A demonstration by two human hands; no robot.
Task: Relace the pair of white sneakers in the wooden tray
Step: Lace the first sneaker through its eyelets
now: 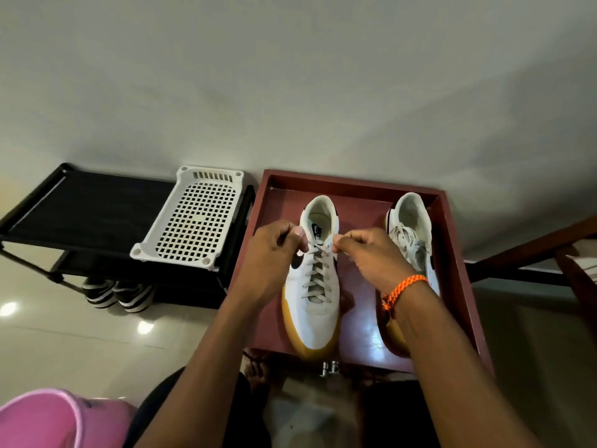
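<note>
Two white sneakers with tan soles stand in a reddish wooden tray (458, 253), toes toward me. The left sneaker (315, 318) has grey laces (315, 276) crossed up its eyelets. My left hand (274, 253) pinches one lace end at the sneaker's top left. My right hand (368, 253), with an orange braided band on the wrist, pinches the other lace end at the top right. The right sneaker (412, 218) sits behind my right wrist, partly hidden, with its laces lying loose.
A black shoe rack (80, 215) stands left of the tray, with a white perforated plastic basket (190, 221) on top and striped shoes (116, 294) beneath. A pink object (48, 418) is at bottom left. Dark wooden furniture (549, 250) runs along the right. The floor is glossy tile.
</note>
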